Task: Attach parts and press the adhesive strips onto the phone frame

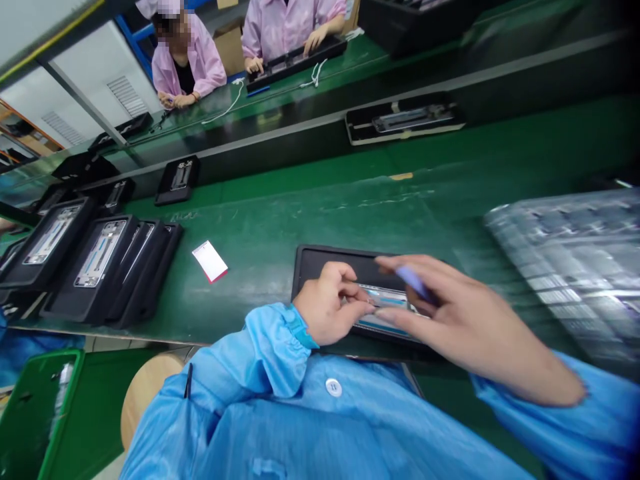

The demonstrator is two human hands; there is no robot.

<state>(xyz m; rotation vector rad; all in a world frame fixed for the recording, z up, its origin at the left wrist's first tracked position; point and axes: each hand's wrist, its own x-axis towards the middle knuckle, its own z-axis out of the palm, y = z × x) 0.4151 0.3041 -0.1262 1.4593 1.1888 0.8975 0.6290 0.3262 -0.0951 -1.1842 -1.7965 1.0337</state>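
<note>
In front of me a black foam tray [313, 257] lies on the green bench, holding a phone frame [385, 297] with blue strips. My left hand [330, 303] is closed over the left end of the frame, thumb and index finger pinched together. What they hold, if anything, is too small to make out. Above the frame's right part is my right hand [455, 313], blurred by motion, with a small purple tool [416, 283] tucked in its curled fingers. Its index finger and thumb reach toward my left hand and cover part of the frame.
Stacked black trays with phone frames [100, 253] stand at left, near a white notepad [210, 261]. Clear plastic trays [575, 267] lie at right. Another tray [405, 120] rests on the far strip. Two people in pink coats [207, 57] sit opposite.
</note>
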